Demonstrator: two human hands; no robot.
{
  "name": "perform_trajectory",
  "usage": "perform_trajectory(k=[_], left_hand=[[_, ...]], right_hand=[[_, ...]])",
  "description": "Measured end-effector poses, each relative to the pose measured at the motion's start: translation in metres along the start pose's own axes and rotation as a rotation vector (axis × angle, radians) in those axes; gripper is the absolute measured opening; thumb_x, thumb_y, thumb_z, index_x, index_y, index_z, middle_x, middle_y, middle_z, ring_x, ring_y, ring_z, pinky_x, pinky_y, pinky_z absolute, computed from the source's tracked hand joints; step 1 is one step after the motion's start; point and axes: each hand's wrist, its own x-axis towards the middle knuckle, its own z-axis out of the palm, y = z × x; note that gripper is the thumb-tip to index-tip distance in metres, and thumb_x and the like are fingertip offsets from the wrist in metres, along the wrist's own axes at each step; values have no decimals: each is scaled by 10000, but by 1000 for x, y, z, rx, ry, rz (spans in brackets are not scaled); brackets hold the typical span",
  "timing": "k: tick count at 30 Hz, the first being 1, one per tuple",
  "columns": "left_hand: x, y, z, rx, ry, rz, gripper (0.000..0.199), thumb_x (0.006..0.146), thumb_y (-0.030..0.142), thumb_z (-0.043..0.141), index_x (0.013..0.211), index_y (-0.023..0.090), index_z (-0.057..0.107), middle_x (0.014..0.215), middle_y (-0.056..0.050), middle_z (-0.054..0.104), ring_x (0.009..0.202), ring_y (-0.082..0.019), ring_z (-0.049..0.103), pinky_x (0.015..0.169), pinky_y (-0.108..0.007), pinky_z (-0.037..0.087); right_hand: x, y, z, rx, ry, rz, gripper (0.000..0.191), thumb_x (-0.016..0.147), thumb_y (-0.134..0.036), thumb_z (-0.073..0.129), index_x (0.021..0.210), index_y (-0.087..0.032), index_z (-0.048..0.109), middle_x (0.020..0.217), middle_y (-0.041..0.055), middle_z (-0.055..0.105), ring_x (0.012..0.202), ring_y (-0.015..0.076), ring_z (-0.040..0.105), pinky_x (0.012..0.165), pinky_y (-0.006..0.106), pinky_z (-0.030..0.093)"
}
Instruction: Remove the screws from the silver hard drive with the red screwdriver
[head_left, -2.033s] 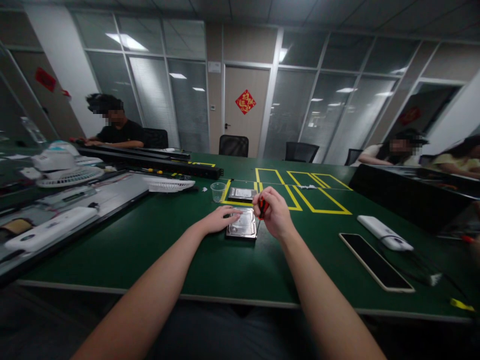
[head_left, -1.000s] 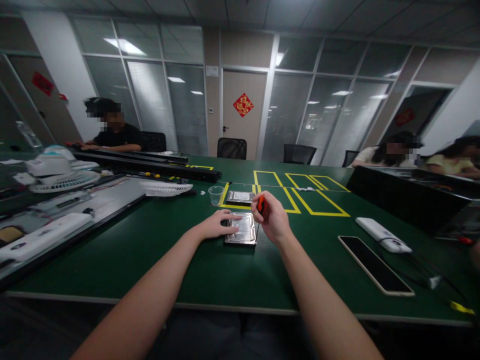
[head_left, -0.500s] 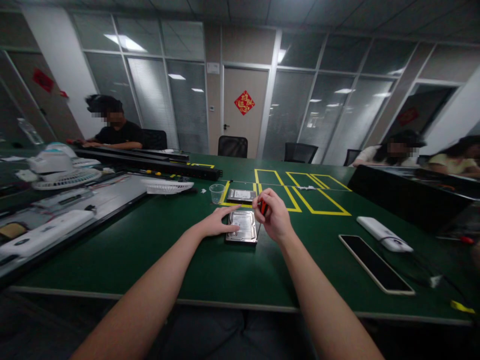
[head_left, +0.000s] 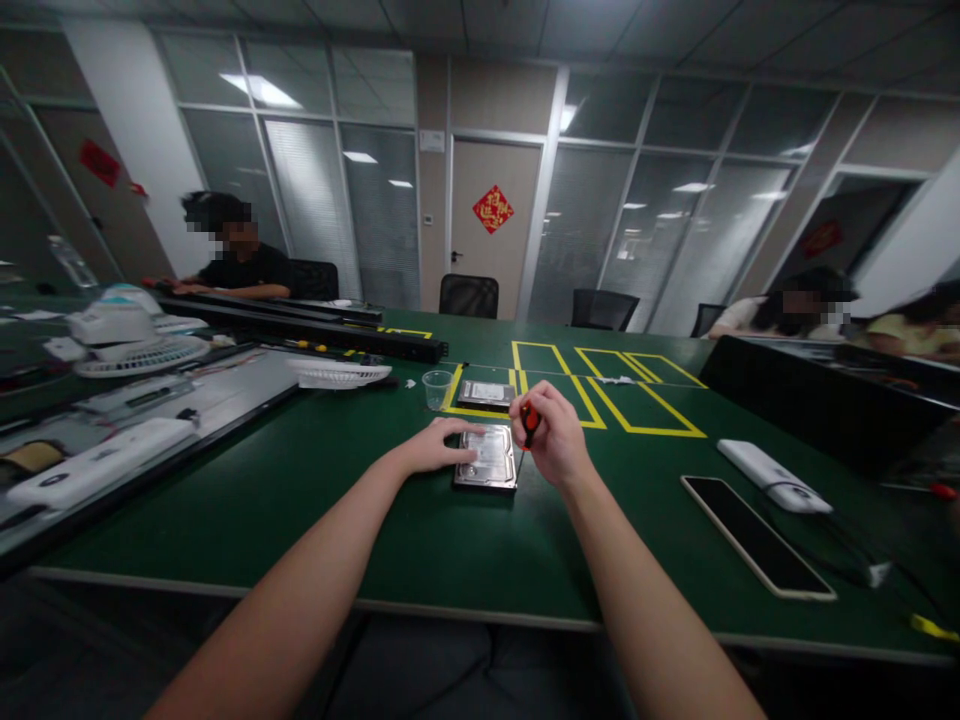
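Note:
A silver hard drive (head_left: pixel 495 455) lies flat on the green table, close in front of me. My left hand (head_left: pixel 433 446) grips it from the left, thumb on its top face and forefinger near the far edge. On the other side, my right hand (head_left: pixel 553 432) is closed around a red and black screwdriver (head_left: pixel 529 425). Its thin shaft points down beside the drive's right edge; where the tip rests I cannot make out. Just beyond lies a second hard drive (head_left: pixel 486 393), inside a yellow taped box, with a clear plastic cup (head_left: pixel 436 390) to its left.
A phone (head_left: pixel 754 535) and a white power bank (head_left: pixel 772 475) with a cable lie at the right. Behind them stands a black case (head_left: pixel 817 400). Large panel parts (head_left: pixel 247 395) and a white fan (head_left: pixel 120 335) fill the left. Other people sit across the table.
The view has shifted slightly. My left forefinger has come down onto the far part of the drive. The right hand has turned a little, showing more of the screwdriver handle.

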Motion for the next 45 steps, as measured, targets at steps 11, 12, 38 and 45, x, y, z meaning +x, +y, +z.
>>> perform_trajectory(k=[11, 12, 38, 45], left_hand=[[-2, 4, -1, 29, -42, -93, 655, 787, 661, 727, 1373, 387, 626, 1514, -52, 481, 1424, -380, 375, 1186, -518, 274], [-1, 3, -1, 31, -45, -92, 658, 789, 663, 725, 1376, 383, 624, 1515, -56, 478, 1425, -381, 374, 1186, -522, 272], [-1, 4, -2, 41, -59, -117, 682, 783, 694, 712, 1386, 391, 612, 1538, -66, 443, 1437, -374, 356, 1190, -524, 253], [-1, 5, -1, 45, -54, -104, 680, 784, 680, 718, 1382, 371, 621, 1535, -65, 454, 1433, -366, 373, 1196, -505, 256]], right_hand=[[0, -1, 1, 0, -15, 17, 246, 960, -347, 497, 844, -169, 622, 676, 18, 637, 424, 83, 411, 410, 220, 295], [0, -1, 1, -10, -15, 14, 226, 952, -335, 518, 823, -174, 610, 679, 16, 638, 435, 87, 431, 413, 219, 304], [0, -2, 0, 35, -53, 31, 123, 945, -315, 507, 886, -214, 546, 627, -20, 645, 350, 65, 324, 379, 198, 213], [-1, -1, 1, -21, -49, -14, 219, 942, -293, 512, 780, -173, 597, 708, 27, 658, 445, 96, 483, 417, 224, 333]])
